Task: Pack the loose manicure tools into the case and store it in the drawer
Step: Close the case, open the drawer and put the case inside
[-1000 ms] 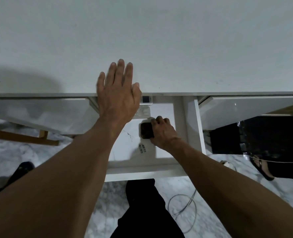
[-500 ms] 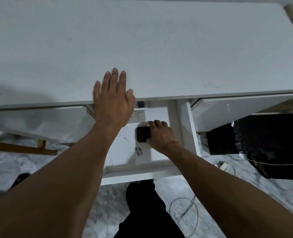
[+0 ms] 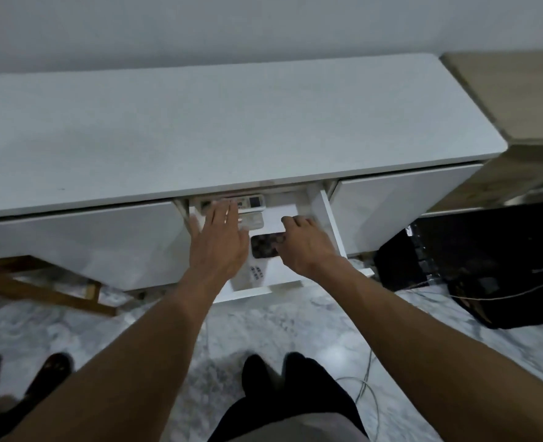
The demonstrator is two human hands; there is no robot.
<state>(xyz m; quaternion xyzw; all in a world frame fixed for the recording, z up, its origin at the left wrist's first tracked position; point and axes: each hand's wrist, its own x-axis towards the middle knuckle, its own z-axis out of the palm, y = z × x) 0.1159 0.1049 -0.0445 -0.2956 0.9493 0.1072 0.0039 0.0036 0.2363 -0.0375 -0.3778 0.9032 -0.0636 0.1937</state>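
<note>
Right hand (image 3: 307, 245) gripping case (image 3: 264, 247), left hand (image 3: 219, 240) spread

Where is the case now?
Head view: the case lies in the open drawer, centre frame, between the left hand and the right hand, which holds its right edge; a remote sits behind it.

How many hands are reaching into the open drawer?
2. The left hand reaches, fingers straight, over the remote at the drawer back; the right hand curls its fingers on the dark case. None seem hidden.
</note>
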